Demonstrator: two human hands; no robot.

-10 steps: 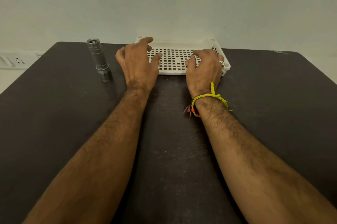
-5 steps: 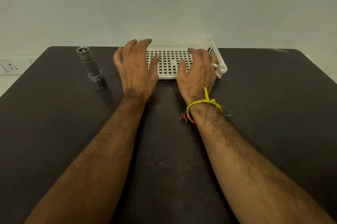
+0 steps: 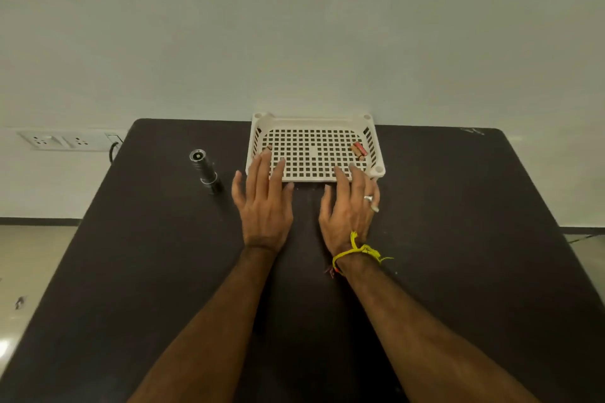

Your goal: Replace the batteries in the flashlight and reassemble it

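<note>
You are at the start: both hands, left hand (image 3: 265, 206) and right hand (image 3: 349, 206), lie released, fingers spread. Next, grasp the flashlight (image 3: 205, 170) and unscrew it.

Left hand (image 3: 265, 206) and right hand (image 3: 348, 210) extended forward, flat, fingers spread, empty.

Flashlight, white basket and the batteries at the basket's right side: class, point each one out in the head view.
flashlight (image 3: 205, 170), head view, middle of its barrel.
white basket (image 3: 312, 121), head view, far rim.
batteries (image 3: 358, 151), head view, on the red-labelled body.
</note>
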